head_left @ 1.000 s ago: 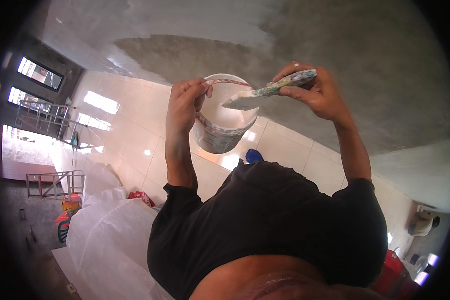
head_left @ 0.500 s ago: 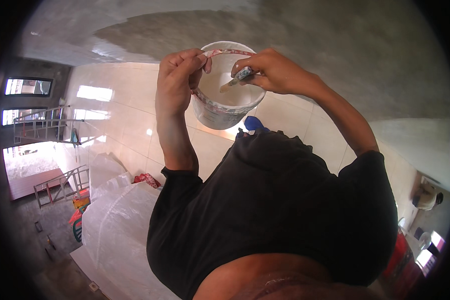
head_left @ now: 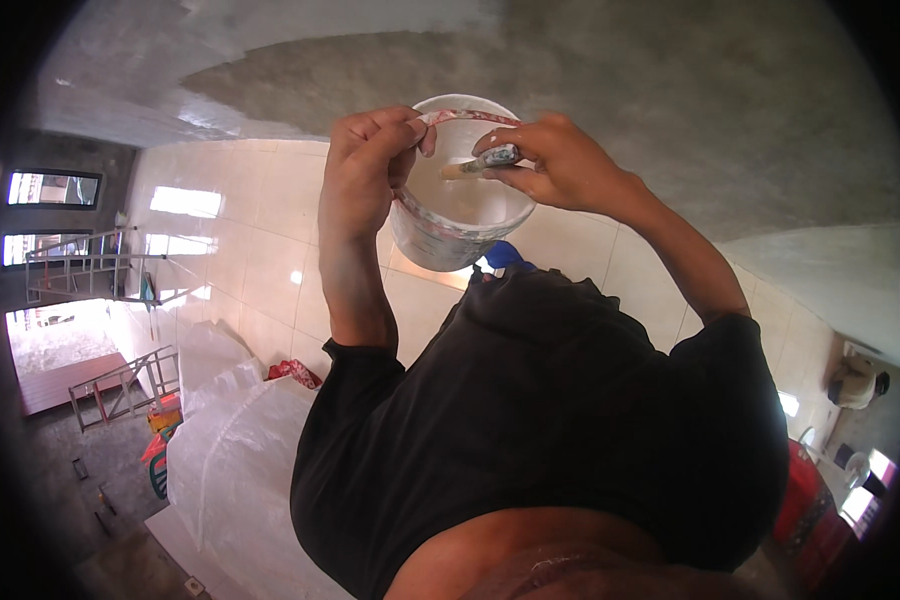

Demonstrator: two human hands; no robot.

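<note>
The right hand [head_left: 562,168] pinches a flat paintbrush [head_left: 500,155] by its paint-crusted handle, fingers over the far side and thumb along the near side. The brush head extends leftward from that grip, inside the mouth of the bucket [head_left: 448,247]; whether the bristle tips touch the whitish paint [head_left: 465,207] cannot be told. The left hand [head_left: 365,165], across the bucket mouth from the brush grip, closes its thumb and curled fingers on the red-and-white stained carrying handle [head_left: 470,116], just beside the rim. Whether the bucket hangs from that hold or rests on something is unclear.

The step in hand looks like loading the brush, or working its bristles against the inside of the bucket. The next move probably calls for a steady left hold and a lift that keeps the brush clear of the rim and carrying handle.

The right forearm slants up and inward from a wide elbow, with the hand arched over the bucket's right edge. The left forearm stands nearly straight up to the hand, its knuckles turned outward.

Beyond both grips, on the far side of the bucket, spreads the grey wall [head_left: 370,80] with its darker patch. Pale floor tiles [head_left: 270,240] lie left of the left grip, and plastic sheeting [head_left: 245,470] lies farther back, toward the body's left.
</note>
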